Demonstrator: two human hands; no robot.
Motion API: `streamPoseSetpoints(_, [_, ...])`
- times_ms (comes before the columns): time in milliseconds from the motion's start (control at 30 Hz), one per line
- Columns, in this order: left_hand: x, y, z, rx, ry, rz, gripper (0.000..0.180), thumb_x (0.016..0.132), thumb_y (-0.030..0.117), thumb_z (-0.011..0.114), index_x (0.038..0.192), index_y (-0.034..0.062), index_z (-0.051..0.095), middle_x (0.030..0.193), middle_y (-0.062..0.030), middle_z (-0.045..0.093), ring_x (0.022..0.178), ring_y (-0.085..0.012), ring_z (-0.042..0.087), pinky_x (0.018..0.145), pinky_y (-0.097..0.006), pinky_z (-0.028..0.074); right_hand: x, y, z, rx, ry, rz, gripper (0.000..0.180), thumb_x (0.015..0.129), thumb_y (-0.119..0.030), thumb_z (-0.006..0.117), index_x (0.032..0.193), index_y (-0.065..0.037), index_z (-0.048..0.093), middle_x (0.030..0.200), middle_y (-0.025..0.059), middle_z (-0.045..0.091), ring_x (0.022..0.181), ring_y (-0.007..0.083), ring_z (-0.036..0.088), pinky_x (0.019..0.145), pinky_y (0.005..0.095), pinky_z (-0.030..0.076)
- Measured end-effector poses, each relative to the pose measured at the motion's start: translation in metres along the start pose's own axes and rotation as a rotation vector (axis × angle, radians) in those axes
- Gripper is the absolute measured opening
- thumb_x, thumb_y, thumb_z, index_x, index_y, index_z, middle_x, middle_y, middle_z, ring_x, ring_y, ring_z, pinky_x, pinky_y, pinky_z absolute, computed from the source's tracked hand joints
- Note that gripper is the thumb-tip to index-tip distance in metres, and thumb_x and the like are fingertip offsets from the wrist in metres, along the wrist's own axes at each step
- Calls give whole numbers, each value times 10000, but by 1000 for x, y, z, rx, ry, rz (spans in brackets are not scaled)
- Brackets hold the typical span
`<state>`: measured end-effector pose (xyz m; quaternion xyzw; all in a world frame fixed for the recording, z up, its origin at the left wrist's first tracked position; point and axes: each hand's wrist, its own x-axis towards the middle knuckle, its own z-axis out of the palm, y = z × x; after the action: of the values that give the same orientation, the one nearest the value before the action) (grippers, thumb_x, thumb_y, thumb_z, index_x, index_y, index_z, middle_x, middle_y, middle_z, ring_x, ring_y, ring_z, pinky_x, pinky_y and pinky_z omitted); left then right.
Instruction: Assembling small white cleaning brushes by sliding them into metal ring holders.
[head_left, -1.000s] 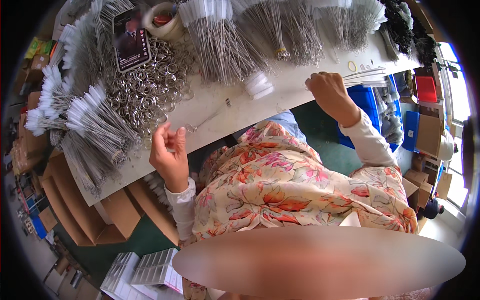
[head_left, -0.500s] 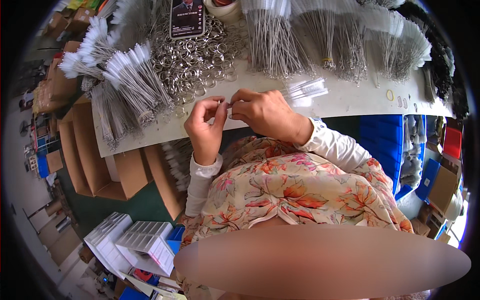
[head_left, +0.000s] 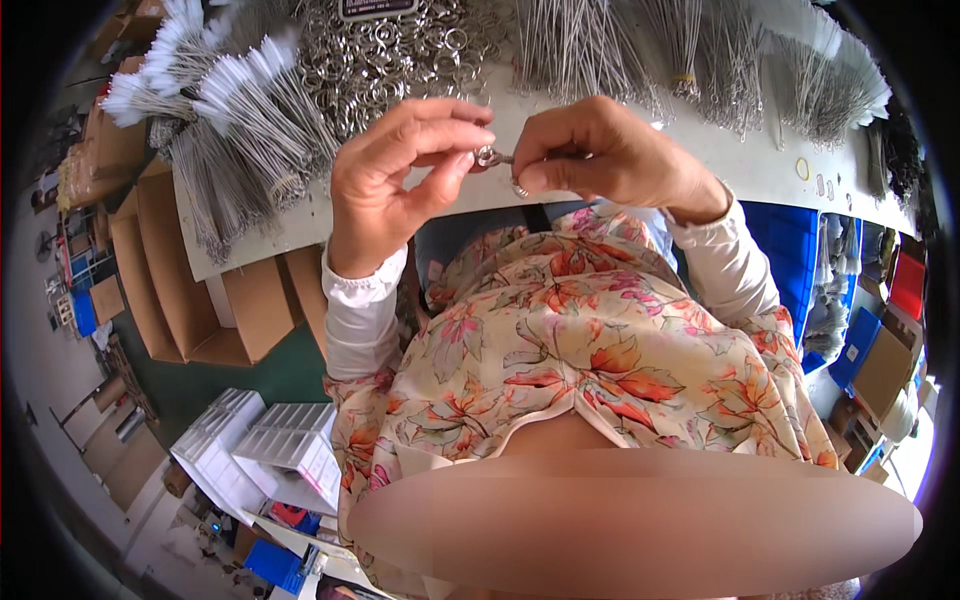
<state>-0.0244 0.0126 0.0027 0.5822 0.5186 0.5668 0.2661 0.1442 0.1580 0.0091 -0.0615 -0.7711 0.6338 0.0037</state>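
My left hand point(head_left: 400, 175) pinches a small shiny metal ring point(head_left: 487, 156) between thumb and fingertips, above the near edge of the table. Facing it, my right hand point(head_left: 615, 155) is closed, thumb against curled fingers. A short metal piece runs from the ring into the right fingers, and a second small metal loop point(head_left: 519, 188) shows below the right thumb. Most of what the right hand grips is hidden. Behind the hands lies a heap of loose metal rings point(head_left: 400, 60). Bundles of thin wire brushes with white bristles point(head_left: 255, 85) lie to its left.
More wire brush bundles point(head_left: 580, 50) line the back of the white table point(head_left: 750, 165). A phone point(head_left: 378, 8) rests on the rings. Open cardboard boxes point(head_left: 255, 310) stand at the left, white plastic drawers point(head_left: 285, 455) lower left, a blue bin point(head_left: 780, 255) at the right.
Both hands have come up closer to the camera, the left fingers spreading more. The ring between them now shows. The table and its goods have shifted upward in view.
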Motion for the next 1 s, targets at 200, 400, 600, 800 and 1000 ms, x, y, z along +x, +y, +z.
streamPoseSetpoints(200, [-5,2,13,-129,127,-60,260,751,-133,585,999,-56,606,996,-158,624,850,-172,642,720,-262,560,-1,4,7,281,-43,122,195,858,-230,634,883,-39,662,628,-23,570,507,36,456,462,189,336])
streamPoseSetpoints(400, [-5,17,18,42,278,81,323,746,-152,538,1069,-130,545,1000,-236,619,871,-250,647,778,-335,537,2,-18,17,544,390,43,200,849,-233,650,872,-35,665,658,-31,564,536,32,472,484,170,363])
streamPoseSetpoints(600, [6,17,15,226,313,210,294,682,-128,657,970,-74,629,954,-165,647,787,-199,670,689,-256,561,12,-31,20,495,356,27,201,848,-224,650,875,-25,645,668,-27,558,535,29,465,473,172,354])
streamPoseSetpoints(800, [19,27,3,207,211,154,282,702,-154,618,974,-78,629,948,-152,651,786,-165,657,692,-239,555,19,-17,-2,289,125,28,215,882,-220,578,902,-8,607,795,14,576,676,102,537,548,235,418])
streamPoseSetpoints(1000, [30,32,-8,139,11,-41,174,834,18,610,1000,-34,621,866,-51,611,729,-84,572,645,-202,493,13,-22,4,244,302,-13,181,859,-154,630,970,-11,624,721,-14,584,570,35,519,470,168,377])
